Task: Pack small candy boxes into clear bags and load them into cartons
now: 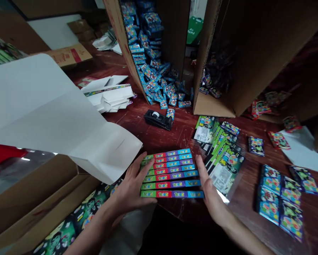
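Several thin, flat boxes [172,175] with green, red, purple and blue edges lie in a row at the table's near edge. My left hand [133,184] is at their left end, fingers spread, with fingertips over the green parts. Along their right end is my right hand [208,184], its fingers stretched forward beside the blue ends. The boxes sit between both hands. Green and black printed cards [225,164] in clear plastic lie fanned out just right of my right hand. A black tape dispenser [158,119] stands behind the boxes.
An upright carton [172,32] holds many small blue packets [150,71]. Another carton [214,106] has dark packets. Blue and purple packets [269,203] lie at the right. White card [95,141] juts in from the left, above an open brown box [36,202].
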Available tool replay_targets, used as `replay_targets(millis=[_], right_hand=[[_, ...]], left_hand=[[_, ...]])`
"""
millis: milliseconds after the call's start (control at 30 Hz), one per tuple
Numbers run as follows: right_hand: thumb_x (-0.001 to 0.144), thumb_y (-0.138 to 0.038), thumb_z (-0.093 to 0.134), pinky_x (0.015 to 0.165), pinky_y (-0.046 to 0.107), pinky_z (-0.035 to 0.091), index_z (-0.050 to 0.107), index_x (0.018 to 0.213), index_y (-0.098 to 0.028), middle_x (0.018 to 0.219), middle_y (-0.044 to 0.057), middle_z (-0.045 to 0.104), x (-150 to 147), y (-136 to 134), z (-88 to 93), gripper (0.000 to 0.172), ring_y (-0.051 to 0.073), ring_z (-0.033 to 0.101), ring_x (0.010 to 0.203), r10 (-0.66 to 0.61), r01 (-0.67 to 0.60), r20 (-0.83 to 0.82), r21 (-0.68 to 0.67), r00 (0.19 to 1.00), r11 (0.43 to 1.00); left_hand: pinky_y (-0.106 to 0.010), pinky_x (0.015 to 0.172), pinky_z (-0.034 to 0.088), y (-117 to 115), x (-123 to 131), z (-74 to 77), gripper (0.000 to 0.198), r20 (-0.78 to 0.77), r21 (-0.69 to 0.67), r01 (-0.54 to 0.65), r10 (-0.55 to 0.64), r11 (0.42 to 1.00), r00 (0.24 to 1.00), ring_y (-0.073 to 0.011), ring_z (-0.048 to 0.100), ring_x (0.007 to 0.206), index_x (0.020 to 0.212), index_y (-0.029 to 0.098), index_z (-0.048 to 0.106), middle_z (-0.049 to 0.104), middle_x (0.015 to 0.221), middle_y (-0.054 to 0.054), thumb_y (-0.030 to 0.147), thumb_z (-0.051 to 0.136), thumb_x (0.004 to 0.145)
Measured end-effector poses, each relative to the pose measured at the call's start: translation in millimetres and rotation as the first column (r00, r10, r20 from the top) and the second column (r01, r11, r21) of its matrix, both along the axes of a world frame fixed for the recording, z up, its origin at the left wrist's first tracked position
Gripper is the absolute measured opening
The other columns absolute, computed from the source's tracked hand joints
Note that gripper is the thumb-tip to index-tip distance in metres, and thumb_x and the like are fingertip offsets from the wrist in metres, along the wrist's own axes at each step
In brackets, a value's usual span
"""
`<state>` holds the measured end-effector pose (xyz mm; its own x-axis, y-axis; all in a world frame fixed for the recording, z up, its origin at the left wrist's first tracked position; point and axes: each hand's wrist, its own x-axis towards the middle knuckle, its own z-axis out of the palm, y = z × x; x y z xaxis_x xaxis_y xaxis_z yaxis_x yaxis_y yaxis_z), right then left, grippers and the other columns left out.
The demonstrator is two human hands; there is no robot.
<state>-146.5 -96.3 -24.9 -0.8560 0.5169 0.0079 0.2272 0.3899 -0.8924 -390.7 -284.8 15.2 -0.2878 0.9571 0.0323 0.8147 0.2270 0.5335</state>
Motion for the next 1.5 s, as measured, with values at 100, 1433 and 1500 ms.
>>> replay_targets(millis=[100, 1433, 1500], right_hand=[[0.096, -0.071, 0.035, 0.126, 0.061, 0.009, -0.023, 0.158, -0.029, 0.169, 0.003, -0.017, -16.3, 11.3, 24.7, 0.095, 0.030, -0.008, 0.156, 0.066, -0.068, 0.020, 0.151, 0.998, 0.986], [0.093, -0.034, 0.063, 0.105, 0.043, 0.049, 0.070, 0.109, -0.026, 0.151, 0.006, 0.053, -31.9, 171.0, 135.7, 0.019, 0.027, 0.058, 0.129, 0.389, -0.340, 0.006, 0.500, 0.921, 0.797], [0.095, -0.038, 0.060, 0.107, 0.045, 0.048, 0.068, 0.109, -0.028, 0.149, 0.006, 0.054, -15.9, 192.6, 117.3, 0.019, 0.027, 0.058, 0.130, 0.205, -0.154, -0.059, 0.469, 0.977, 0.870]], left_hand=[[-0.058, 0.122, 0.026, -2.0, 0.3, 0.3, 0.115, -0.029, 0.012, 0.023, -0.023, 1.000, 0.999, -0.0461, 0.021, 0.150, 0.161, 0.029, 0.021, 0.011, 0.167, -0.016, 0.056, 0.085, 0.069], [-0.068, 0.120, 0.019, 9.4, -7.4, 4.4, 0.103, -0.256, -0.047, 0.071, -0.081, 0.996, 0.963, -0.0435, 0.026, 0.149, 0.160, 0.031, 0.025, 0.026, 0.160, -0.017, 0.056, 0.079, 0.076], [-0.068, 0.120, 0.018, 10.8, -8.7, 5.5, 0.094, -0.268, -0.065, 0.084, -0.098, 0.994, 0.959, -0.0416, 0.029, 0.148, 0.159, 0.033, 0.028, 0.030, 0.157, -0.017, 0.054, 0.075, 0.080]])
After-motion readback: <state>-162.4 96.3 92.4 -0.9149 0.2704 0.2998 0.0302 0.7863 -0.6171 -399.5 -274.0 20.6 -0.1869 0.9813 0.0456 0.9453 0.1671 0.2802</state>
